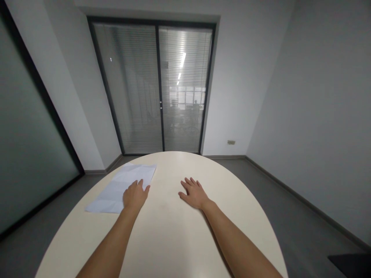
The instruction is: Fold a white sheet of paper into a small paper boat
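A creased white sheet of paper [111,195] lies on the left part of a round, cream-coloured table [171,239]. My left hand [135,195] rests palm down over the paper's right edge, its thumb and fingers apart and nothing held in them. To the right, my right hand [193,194] is spread palm down on the bare tabletop, holding nothing. A gap of tabletop separates the two hands. The paper under my left palm is hidden.
Beyond the table is a dark-framed glass door [159,88] with blinds. A wall socket [231,142] sits low on the back wall. At left stands a frosted glass panel [29,143]; a dark object [350,264] shows at the lower right.
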`<state>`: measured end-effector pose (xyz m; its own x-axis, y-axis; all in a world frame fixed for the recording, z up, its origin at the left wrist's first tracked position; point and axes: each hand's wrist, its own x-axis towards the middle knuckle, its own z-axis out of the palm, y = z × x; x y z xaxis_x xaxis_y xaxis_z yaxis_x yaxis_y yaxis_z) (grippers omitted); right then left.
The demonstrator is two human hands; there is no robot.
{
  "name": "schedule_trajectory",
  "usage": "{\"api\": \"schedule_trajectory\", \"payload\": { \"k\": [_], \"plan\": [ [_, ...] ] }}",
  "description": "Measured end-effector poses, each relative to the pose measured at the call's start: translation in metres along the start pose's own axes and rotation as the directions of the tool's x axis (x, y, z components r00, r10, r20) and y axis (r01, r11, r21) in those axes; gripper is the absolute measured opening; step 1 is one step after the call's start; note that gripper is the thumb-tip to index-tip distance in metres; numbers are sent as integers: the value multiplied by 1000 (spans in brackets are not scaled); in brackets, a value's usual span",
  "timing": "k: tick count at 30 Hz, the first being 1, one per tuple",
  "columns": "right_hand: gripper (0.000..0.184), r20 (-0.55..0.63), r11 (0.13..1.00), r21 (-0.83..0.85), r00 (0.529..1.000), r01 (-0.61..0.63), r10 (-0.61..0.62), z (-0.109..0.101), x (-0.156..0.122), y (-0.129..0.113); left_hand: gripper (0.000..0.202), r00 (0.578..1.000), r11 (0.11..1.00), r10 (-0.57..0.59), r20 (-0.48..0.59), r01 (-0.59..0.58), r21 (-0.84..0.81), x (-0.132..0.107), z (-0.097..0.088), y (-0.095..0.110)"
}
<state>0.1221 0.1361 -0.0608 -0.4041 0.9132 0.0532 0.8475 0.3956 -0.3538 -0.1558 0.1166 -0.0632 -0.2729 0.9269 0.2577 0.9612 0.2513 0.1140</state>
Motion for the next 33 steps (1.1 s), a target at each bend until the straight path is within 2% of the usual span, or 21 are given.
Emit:
{"api": "schedule_trajectory", "payload": {
  "k": [9, 15, 18, 21, 24, 25, 27, 29, 30, 31, 33],
  "plan": [
    [69, 2, 1000, -3, 1000, 1, -1, 1, 0, 3, 37, 1000, 998, -15, 11, 15, -64, 2, -5, -8],
    [69, -16, 1000, 9, 1000, 10, -10, 4, 1, 6, 34, 1000, 997, -18, -14, 17, -70, 4, -8, -9],
    [68, -23, 1000, 14, 1000, 12, -12, 6, 0, 6, 35, 991, 996, 43, -125, -52, -69, 2, -16, -5],
    [65, -53, 999, 38, 998, 24, -22, 6, 1, 6, 33, 950, 979, 171, -261, -194, -68, -2, -25, 8],
    [52, -233, 989, 145, 973, 41, -6, 1, 1, 4, 32, 932, 949, 272, -241, -301, -94, -12, -32, 34],
    [49, -333, 979, 194, 943, 57, 11, -2, 1, 3, 30, 927, 936, 307, -214, -336, -110, -17, -34, 45],
    [45, -519, 957, 263, 854, 120, 35, -9, 0, 0, 25, 920, 909, 362, -151, -385, -161, -29, -36, 69],
    [42, -615, 939, 271, 788, 211, 1, -16, -2, -3, 23, 891, 860, 447, -80, -453, -234, -44, -37, 90],
    [42, -622, 931, 262, 782, 253, -37, -18, -4, -4, 23, 867, 828, 497, -35, -486, -281, -52, -37, 99],
    [42, -605, 923, 255, 792, 286, -78, -19, -5, -5, 22, 822, 775, 570, 7, -535, -337, -59, -36, 106],
    [46, -524, 919, 251, 840, 305, -136, -17, -6, -6, 21, 702, 642, 711, 50, -618, -453, -69, -34, 114]
  ]
}}
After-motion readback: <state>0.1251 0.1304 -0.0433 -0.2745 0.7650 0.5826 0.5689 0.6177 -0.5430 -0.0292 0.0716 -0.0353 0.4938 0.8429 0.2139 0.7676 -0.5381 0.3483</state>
